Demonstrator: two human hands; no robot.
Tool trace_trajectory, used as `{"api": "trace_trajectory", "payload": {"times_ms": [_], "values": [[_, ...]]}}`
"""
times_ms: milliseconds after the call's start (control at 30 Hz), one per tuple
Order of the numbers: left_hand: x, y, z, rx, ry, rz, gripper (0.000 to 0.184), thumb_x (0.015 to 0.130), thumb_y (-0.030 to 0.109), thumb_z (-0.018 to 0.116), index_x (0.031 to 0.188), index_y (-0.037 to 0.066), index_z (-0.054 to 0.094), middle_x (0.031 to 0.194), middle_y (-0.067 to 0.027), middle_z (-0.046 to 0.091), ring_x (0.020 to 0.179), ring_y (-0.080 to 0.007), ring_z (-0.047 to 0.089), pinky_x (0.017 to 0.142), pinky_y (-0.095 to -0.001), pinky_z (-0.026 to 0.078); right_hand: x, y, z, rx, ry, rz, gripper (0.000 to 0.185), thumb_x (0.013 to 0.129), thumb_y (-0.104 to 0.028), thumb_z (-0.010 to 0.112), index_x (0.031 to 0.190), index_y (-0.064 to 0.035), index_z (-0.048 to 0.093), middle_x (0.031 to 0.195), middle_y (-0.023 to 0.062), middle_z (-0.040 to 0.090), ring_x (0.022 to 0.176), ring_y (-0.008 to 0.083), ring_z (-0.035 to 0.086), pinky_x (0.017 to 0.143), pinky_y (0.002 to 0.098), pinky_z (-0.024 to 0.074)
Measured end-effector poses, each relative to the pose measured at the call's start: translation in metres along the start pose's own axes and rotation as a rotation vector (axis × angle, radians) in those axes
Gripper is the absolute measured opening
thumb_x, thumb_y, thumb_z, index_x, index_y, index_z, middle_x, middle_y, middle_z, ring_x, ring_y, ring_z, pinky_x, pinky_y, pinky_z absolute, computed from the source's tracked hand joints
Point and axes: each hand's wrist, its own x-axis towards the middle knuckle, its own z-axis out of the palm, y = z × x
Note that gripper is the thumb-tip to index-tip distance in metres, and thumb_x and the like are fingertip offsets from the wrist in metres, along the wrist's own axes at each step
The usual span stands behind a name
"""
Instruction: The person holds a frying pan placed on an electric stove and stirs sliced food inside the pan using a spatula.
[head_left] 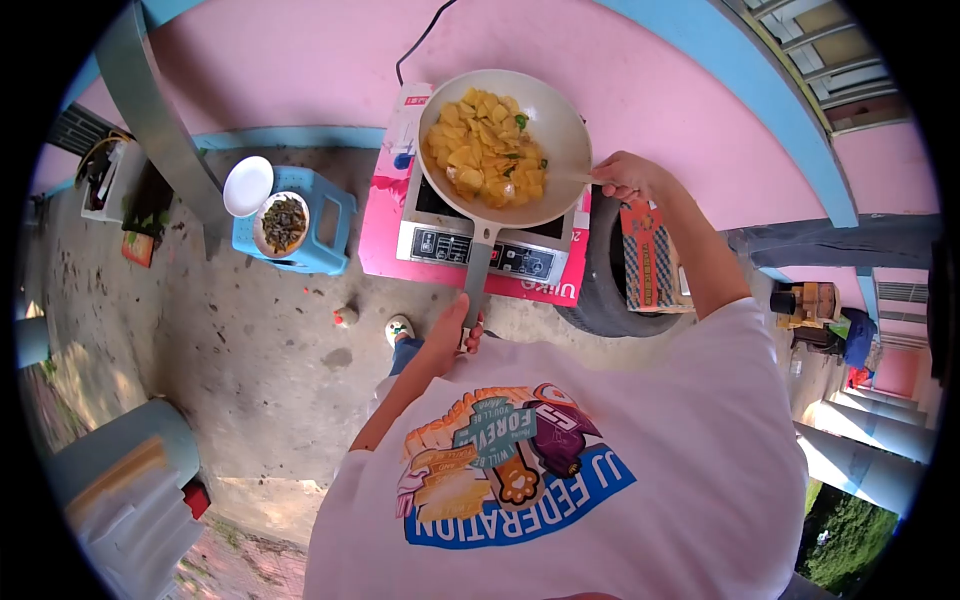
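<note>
A light-coloured frying pan (568,115) rests on an induction cooker (485,255). Inside it lie yellow potato slices (475,150) with a few bits of green. My left hand (455,328) is closed around the pan's grey handle (480,265), which points toward my body. On the right, my right hand (628,176) grips a pale, thin-handled spatula (572,178) reaching over the pan's rim. Its head is among the slices and hard to make out.
The cooker stands on a pink box (378,235) beside the pink wall. A blue stool (335,215) at left carries a bowl of dark food (283,222) and a white plate (248,186). A tyre (600,300) and a patterned carton (650,255) are at right.
</note>
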Motion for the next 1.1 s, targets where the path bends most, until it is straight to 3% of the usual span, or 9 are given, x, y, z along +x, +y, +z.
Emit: {"api": "trace_trajectory", "payload": {"times_ms": [200, 300, 367, 467, 567, 867, 933, 1000, 1100], "values": [[0.005, -0.005, -0.002, 0.035, -0.007, 0.035, 0.052, 0.096, 0.059, 0.039, 0.091, 0.008, 0.049, 0.066, -0.0005, 0.046, 0.054, -0.0118, 0.04, 0.051, -0.0255, 0.037, 0.024, 0.031, 0.062, 0.107, 0.174, -0.25, 0.022, 0.092, -0.023, 0.054, 0.091, -0.0032, 0.065, 0.057, 0.0016, 0.051, 0.04, 0.0059, 0.035, 0.036, 0.0252, 0.0274], [0.004, -0.005, -0.003, 0.045, -0.001, 0.018, 0.051, 0.096, 0.059, 0.039, 0.091, 0.009, 0.05, 0.067, 0.0002, 0.046, 0.054, -0.0109, 0.04, 0.052, -0.0254, 0.037, 0.033, 0.023, 0.076, -0.132, 0.335, -0.415, 0.022, 0.092, -0.022, 0.054, 0.095, -0.0049, 0.067, 0.055, 0.0051, 0.055, 0.043, 0.0136, 0.049, 0.04, 0.0295, 0.0359], [0.004, -0.004, -0.001, 0.065, -0.006, 0.041, 0.051, 0.096, 0.059, 0.039, 0.092, 0.01, 0.051, 0.067, 0.0006, 0.046, 0.055, -0.0101, 0.041, 0.052, -0.0254, 0.037, 0.024, 0.02, 0.082, -0.632, 0.492, -0.713, 0.021, 0.091, -0.019, 0.054, 0.104, -0.0088, 0.067, 0.063, 0.0109, 0.062, 0.057, 0.0225, 0.063, 0.048, 0.036, 0.0446], [0.008, -0.008, -0.007, 0.05, -0.032, 0.052, 0.051, 0.096, 0.059, 0.04, 0.092, 0.01, 0.051, 0.067, 0.0004, 0.047, 0.055, -0.01, 0.041, 0.052, -0.0258, 0.038, -0.025, 0.018, 0.108, -1.042, 0.738, -0.823, 0.025, 0.087, -0.013, 0.055, 0.109, -0.0109, 0.066, 0.07, 0.0129, 0.065, 0.068, 0.0272, 0.066, 0.056, 0.0405, 0.0487], [0.003, -0.005, -0.002, 0.042, -0.005, 0.041, 0.048, 0.099, 0.053, 0.035, 0.093, 0.007, 0.049, 0.067, -0.0004, 0.045, 0.056, -0.0113, 0.04, 0.052, -0.0257, 0.035, -0.064, 0.012, 0.134, -1.391, 0.679, -0.6, 0.032, 0.087, -0.014, 0.057, 0.118, -0.0119, 0.063, 0.073, 0.014, 0.064, 0.066, 0.0283, 0.065, 0.057, 0.0403, 0.0494], [0.003, -0.004, -0.005, 0.025, 0.001, 0.027, 0.048, 0.099, 0.054, 0.036, 0.093, 0.008, 0.049, 0.067, -0.0002, 0.045, 0.054, -0.0104, 0.04, 0.051, -0.0259, 0.036, -0.159, -0.005, 0.158, -1.399, 0.615, -0.628, 0.024, 0.08, -0.007, 0.058, 0.102, -0.0038, 0.064, 0.068, 0.0075, 0.061, 0.064, 0.0242, 0.064, 0.049, 0.0369, 0.0461], [0.003, -0.002, -0.004, 0.028, 0.002, 0.018, 0.048, 0.098, 0.055, 0.037, 0.093, 0.008, 0.049, 0.067, -0.0001, 0.045, 0.054, -0.0103, 0.039, 0.051, -0.0259, 0.036, -0.13, 0.009, 0.183, -1.347, 0.596, -0.718, 0.021, 0.079, -0.008, 0.059, 0.098, -0.0011, 0.064, 0.069, 0.0068, 0.062, 0.064, 0.0224, 0.065, 0.05, 0.0349, 0.0471], [0.003, -0.002, -0.005, 0.034, 0.005, 0.009, 0.048, 0.098, 0.055, 0.037, 0.093, 0.008, 0.049, 0.067, 0.0, 0.044, 0.054, -0.0102, 0.039, 0.051, -0.0259, 0.036, -0.09, 0.01, 0.22, -1.374, 0.662, -0.579, 0.032, 0.082, -0.007, 0.057, 0.111, 0.0055, 0.061, 0.072, 0.009, 0.061, 0.063, 0.023, 0.064, 0.051, 0.0351, 0.0499], [0.005, -0.002, -0.005, 0.036, 0.002, -0.027, 0.05, 0.097, 0.056, 0.038, 0.093, 0.008, 0.049, 0.066, 0.0001, 0.044, 0.054, -0.0103, 0.039, 0.051, -0.026, 0.036, -0.037, 0.014, 0.253, -1.316, 0.883, -0.532, 0.028, 0.082, -0.007, 0.057, 0.106, 0.0066, 0.061, 0.07, 0.0081, 0.061, 0.062, 0.0219, 0.065, 0.05, 0.0326, 0.0511]]}}
